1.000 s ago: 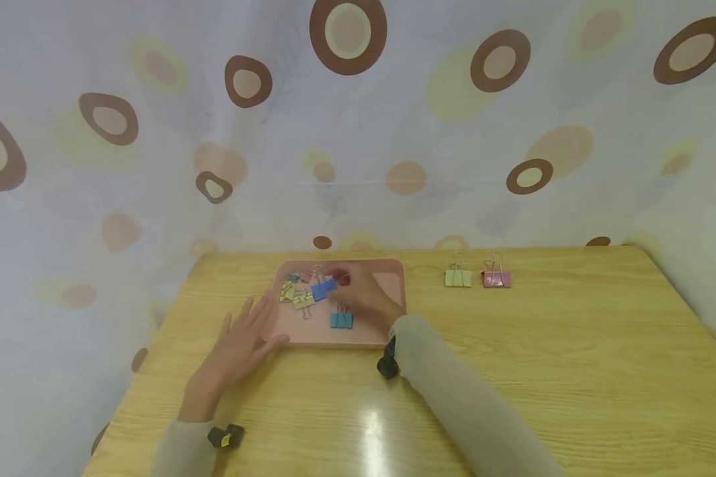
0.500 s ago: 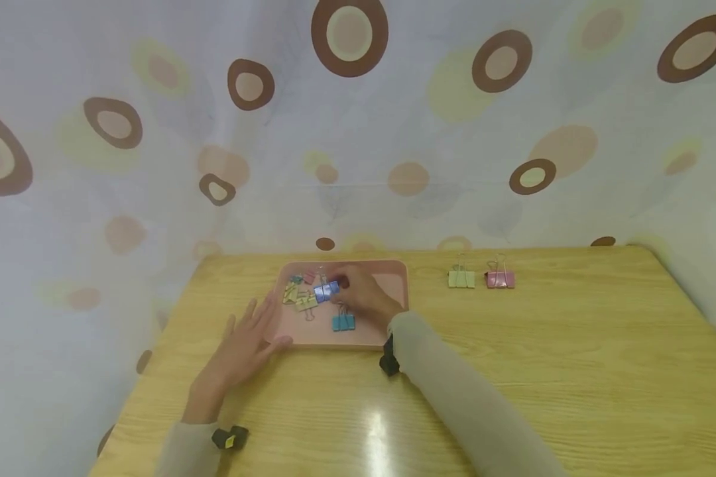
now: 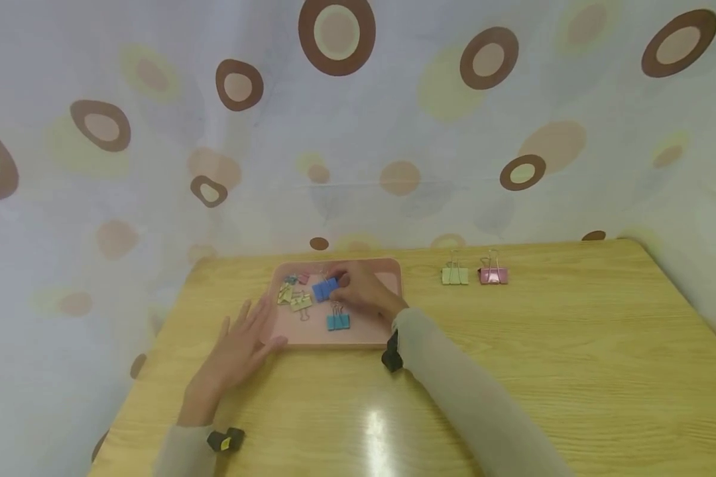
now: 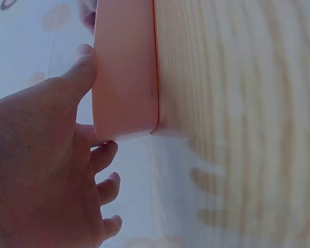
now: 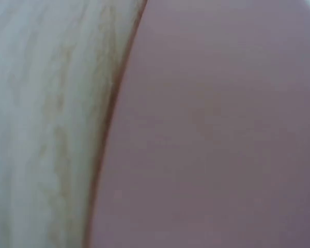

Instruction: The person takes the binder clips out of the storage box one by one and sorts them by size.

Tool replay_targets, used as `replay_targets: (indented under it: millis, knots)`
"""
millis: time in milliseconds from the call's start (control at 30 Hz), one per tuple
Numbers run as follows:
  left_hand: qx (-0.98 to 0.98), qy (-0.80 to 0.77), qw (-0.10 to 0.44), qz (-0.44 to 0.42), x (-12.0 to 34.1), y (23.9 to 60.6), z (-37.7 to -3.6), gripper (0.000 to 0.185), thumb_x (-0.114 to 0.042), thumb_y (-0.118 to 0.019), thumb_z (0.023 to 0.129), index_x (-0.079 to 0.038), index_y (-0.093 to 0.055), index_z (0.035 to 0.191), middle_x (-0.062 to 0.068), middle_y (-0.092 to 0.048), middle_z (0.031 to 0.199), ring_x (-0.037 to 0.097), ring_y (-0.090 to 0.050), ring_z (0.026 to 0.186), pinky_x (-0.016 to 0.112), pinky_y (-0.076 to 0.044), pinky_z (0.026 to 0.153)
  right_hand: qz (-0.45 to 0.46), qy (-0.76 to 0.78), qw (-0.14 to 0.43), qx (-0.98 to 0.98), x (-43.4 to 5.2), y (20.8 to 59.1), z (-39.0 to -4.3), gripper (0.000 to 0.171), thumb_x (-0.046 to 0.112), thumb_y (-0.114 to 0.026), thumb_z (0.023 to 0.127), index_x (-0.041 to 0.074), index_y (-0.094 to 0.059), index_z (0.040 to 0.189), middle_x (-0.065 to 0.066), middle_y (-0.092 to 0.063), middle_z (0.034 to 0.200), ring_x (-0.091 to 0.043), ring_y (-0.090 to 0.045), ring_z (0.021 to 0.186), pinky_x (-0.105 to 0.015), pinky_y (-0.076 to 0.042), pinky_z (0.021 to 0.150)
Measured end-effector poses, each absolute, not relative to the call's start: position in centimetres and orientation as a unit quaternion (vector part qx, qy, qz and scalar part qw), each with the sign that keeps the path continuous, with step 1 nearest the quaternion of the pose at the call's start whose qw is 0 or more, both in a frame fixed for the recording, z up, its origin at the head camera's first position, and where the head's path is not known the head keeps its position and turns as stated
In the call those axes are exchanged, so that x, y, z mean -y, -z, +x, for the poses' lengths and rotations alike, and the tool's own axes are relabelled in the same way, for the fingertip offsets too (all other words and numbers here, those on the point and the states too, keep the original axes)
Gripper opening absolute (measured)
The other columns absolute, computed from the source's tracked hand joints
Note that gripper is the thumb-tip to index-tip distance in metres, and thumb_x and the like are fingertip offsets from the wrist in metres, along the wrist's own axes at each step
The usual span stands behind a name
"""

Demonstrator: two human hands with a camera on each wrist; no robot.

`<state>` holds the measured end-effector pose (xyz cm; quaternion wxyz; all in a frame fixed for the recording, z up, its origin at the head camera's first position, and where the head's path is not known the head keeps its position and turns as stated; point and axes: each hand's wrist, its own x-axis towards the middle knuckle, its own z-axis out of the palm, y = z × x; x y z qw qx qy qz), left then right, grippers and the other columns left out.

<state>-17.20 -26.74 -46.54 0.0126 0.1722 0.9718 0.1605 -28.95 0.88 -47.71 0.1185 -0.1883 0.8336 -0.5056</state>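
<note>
A shallow pink tray [image 3: 370, 336] sits on the wooden table with several binder clips in it. My right hand [image 3: 364, 289] reaches over the tray and pinches a blue binder clip [image 3: 325, 289], which is tilted. Nearer the front lies a teal binder clip [image 3: 338, 322]. Left of the blue one are yellow binder clips [image 3: 301, 303] and smaller teal and pink ones [image 3: 303, 279]. My left hand [image 3: 235, 351] rests at the tray's front left corner, fingers extended; in the left wrist view its thumb and index finger touch the tray wall [image 4: 125, 67]. The right wrist view shows no fingers.
A pale green binder clip [image 3: 455, 275] and a pink binder clip [image 3: 493, 275] stand side by side at the table's back, right of the tray. Behind the wooden table [image 3: 513, 371] hangs a spotted white cloth [image 3: 358, 132].
The blue binder clip has turned in my right fingers and shifted slightly right against the teal one. My left hand has stayed at the tray. The head view has shifted a little.
</note>
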Motion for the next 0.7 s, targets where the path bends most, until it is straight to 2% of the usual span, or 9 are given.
replay_targets:
  millis: [167, 400, 567, 700]
  knots:
    - [-0.972, -0.162, 0.011, 0.171, 26.7, 46.1, -17.4, 0.081, -0.053, -0.049, 0.105, -0.006, -0.020, 0.164, 0.014, -0.017, 0.170, 0.046, -0.010, 0.154, 0.072, -0.005, 0.118, -0.188, 0.518, 0.106, -0.828, -1.6, 46.8, -28.4, 0.029, 0.004, -0.078, 0.089, 0.008, -0.074, 0.118, -0.006, -0.072, 0.108, -0.021, -0.064, 0.101, -0.037, -0.054, 0.091]
    - [-0.973, -0.158, 0.021, 0.166, 26.8, 46.3, -17.4, 0.082, -0.055, -0.048, 0.105, -0.006, -0.020, 0.164, 0.014, -0.017, 0.170, 0.046, -0.010, 0.154, 0.072, -0.004, 0.118, -0.207, 0.528, 0.105, -0.817, -3.0, 45.6, -27.3, 0.034, 0.011, -0.077, 0.093, 0.009, -0.072, 0.127, -0.004, -0.071, 0.118, -0.022, -0.066, 0.105, -0.035, -0.056, 0.089]
    - [-0.973, -0.160, 0.019, 0.169, 26.6, 46.4, -17.4, 0.082, -0.055, -0.048, 0.105, -0.006, -0.020, 0.164, 0.014, -0.018, 0.170, 0.046, -0.011, 0.154, 0.072, -0.005, 0.118, -0.207, 0.545, 0.084, -0.808, -4.1, 44.7, -26.5, 0.035, 0.009, -0.078, 0.092, 0.003, -0.072, 0.126, -0.011, -0.071, 0.117, -0.025, -0.070, 0.099, -0.034, -0.058, 0.084]
    - [-0.972, -0.156, 0.015, 0.172, 26.6, 46.4, -17.3, 0.081, -0.053, -0.049, 0.105, -0.006, -0.019, 0.164, 0.016, -0.020, 0.169, 0.047, -0.012, 0.154, 0.073, -0.006, 0.117, -0.229, 0.546, 0.048, -0.805, -5.0, 44.3, -25.5, 0.033, 0.001, -0.079, 0.088, -0.004, -0.073, 0.120, -0.016, -0.073, 0.114, -0.028, -0.070, 0.100, -0.034, -0.060, 0.085]
